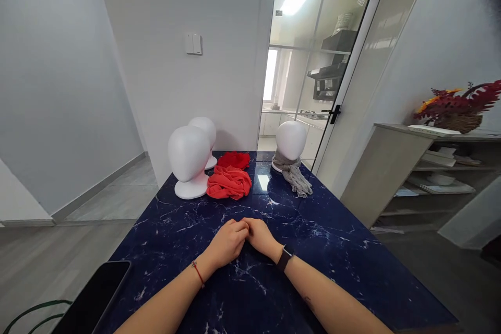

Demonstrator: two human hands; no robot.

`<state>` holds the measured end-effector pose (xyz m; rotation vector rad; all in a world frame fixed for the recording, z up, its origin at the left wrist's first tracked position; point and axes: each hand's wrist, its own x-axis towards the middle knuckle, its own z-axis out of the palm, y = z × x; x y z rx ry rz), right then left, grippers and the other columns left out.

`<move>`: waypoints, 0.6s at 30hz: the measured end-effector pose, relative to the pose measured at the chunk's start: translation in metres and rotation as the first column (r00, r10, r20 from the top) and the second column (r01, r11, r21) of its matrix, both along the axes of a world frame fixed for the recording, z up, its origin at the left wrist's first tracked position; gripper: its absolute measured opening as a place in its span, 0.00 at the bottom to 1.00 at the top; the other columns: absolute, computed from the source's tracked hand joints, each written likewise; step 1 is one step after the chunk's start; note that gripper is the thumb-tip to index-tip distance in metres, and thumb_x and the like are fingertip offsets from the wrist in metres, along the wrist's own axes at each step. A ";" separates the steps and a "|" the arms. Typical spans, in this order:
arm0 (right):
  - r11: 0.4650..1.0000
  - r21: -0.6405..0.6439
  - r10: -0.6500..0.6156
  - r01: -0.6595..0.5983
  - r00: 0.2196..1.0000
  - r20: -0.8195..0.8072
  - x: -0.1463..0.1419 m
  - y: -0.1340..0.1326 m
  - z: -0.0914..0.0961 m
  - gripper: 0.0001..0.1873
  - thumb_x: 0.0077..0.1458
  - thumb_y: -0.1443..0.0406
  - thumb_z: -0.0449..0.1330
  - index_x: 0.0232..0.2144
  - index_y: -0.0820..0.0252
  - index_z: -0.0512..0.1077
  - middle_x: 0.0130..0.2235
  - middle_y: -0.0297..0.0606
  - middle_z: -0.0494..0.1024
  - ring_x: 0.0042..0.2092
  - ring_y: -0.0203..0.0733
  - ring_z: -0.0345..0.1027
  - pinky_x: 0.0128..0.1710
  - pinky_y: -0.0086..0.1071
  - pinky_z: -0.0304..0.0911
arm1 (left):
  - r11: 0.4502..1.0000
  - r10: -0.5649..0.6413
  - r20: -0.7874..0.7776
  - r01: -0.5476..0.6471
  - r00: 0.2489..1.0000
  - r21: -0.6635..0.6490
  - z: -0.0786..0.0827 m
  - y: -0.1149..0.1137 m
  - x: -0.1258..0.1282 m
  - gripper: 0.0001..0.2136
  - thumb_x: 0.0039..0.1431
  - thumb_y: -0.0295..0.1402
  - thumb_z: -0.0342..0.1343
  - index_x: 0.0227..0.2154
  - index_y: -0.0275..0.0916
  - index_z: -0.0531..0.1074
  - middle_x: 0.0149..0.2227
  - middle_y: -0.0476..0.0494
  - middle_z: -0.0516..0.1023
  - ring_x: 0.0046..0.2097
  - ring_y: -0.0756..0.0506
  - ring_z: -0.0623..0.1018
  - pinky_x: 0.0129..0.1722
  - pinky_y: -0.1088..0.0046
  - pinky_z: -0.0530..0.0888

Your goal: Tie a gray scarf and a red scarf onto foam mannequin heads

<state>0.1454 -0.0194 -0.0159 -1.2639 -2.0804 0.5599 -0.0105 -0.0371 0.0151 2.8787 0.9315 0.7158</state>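
The crumpled red fabric scarf (pixel 229 182) lies near the far edge of the dark blue marbled table (pixel 352 271), touching the base of the front white foam mannequin head (pixel 188 159). The left hand (pixel 228 242) and right hand (pixel 261 236) rest loosely curled, fingertips touching, holding nothing, apparently idle. Bare tabletop lies between hands and scarf.

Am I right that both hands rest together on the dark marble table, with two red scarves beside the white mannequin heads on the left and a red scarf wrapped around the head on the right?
Not quite. In the head view, the scarf around the right mannequin head is grey, not red. The rest holds: left hand and right hand meet on the table, and two red scarves lie beside the left heads.
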 end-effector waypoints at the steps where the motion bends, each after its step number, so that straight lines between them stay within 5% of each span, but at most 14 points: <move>1: 1.000 0.011 -0.006 0.006 1.000 0.005 0.000 0.001 0.000 0.08 0.53 0.69 0.53 0.28 0.60 0.72 0.28 0.35 0.76 0.30 0.35 0.67 0.31 0.26 0.56 | 0.999 0.040 0.037 -0.041 0.998 0.023 -0.001 0.004 -0.002 0.10 0.58 0.23 0.43 0.28 0.39 0.68 0.33 0.46 0.73 0.33 0.48 0.69 0.36 0.71 0.66; 5: 0.999 0.044 -0.001 0.005 0.997 -0.079 0.000 0.002 0.002 0.08 0.56 0.67 0.52 0.35 0.58 0.72 0.32 0.35 0.76 0.32 0.35 0.68 0.34 0.27 0.59 | 0.939 0.335 0.358 -0.340 0.871 -0.051 -0.004 0.031 -0.024 0.10 0.55 0.23 0.43 0.24 0.39 0.66 0.28 0.47 0.71 0.32 0.48 0.69 0.34 0.71 0.65; 8: 0.996 0.074 -0.044 0.057 0.985 -0.165 0.001 0.002 0.003 0.09 0.57 0.68 0.52 0.38 0.58 0.70 0.34 0.35 0.75 0.33 0.35 0.67 0.36 0.28 0.61 | 0.818 0.552 0.577 -0.526 0.602 -0.233 -0.008 0.056 -0.051 0.09 0.53 0.25 0.44 0.22 0.40 0.66 0.26 0.48 0.71 0.30 0.48 0.70 0.33 0.72 0.65; 12: 0.987 0.120 -0.083 0.103 0.984 -0.159 0.001 0.005 0.002 0.13 0.56 0.69 0.51 0.45 0.58 0.66 0.38 0.37 0.72 0.34 0.35 0.67 0.39 0.31 0.64 | 0.639 0.717 0.628 -0.647 0.303 -0.416 -0.018 0.081 -0.082 0.08 0.52 0.27 0.44 0.23 0.40 0.67 0.26 0.48 0.72 0.31 0.46 0.71 0.35 0.70 0.67; 18: 0.956 0.276 -0.130 0.102 0.988 0.085 -0.014 0.050 0.005 0.28 0.52 0.67 0.56 0.56 0.58 0.57 0.55 0.46 0.62 0.56 0.46 0.58 0.52 0.40 0.60 | 0.562 0.740 0.643 -0.708 0.200 -0.428 -0.020 0.102 -0.091 0.05 0.50 0.27 0.47 0.29 0.39 0.67 0.35 0.43 0.70 0.37 0.45 0.72 0.41 0.66 0.69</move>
